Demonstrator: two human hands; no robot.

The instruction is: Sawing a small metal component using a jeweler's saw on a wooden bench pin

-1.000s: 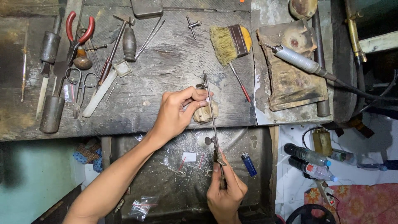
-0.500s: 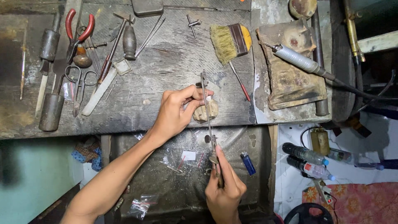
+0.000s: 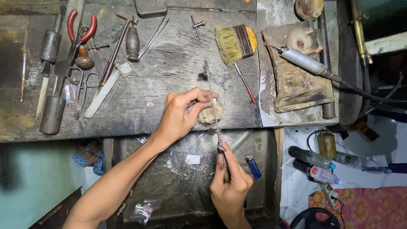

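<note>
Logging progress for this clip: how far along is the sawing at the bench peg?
Done: metal dust lies in the tray. In hand: right hand holds the saw frame; left hand pins a small piece on the wooden peg. How much cutting is left can't be judged.

the scene is dim overall, with soft, even light falling from above onto the middle of the workbench (image 3: 169, 72). the far left side and the upper right corner sink into deep shadow. a faint sheen sits on the pale rotary handpiece (image 3: 303, 61) and on the plastic bottles (image 3: 313, 163). shadows under the tools are short and weak. focus is sharp at the centre; the edges bend slightly and soften.
</note>
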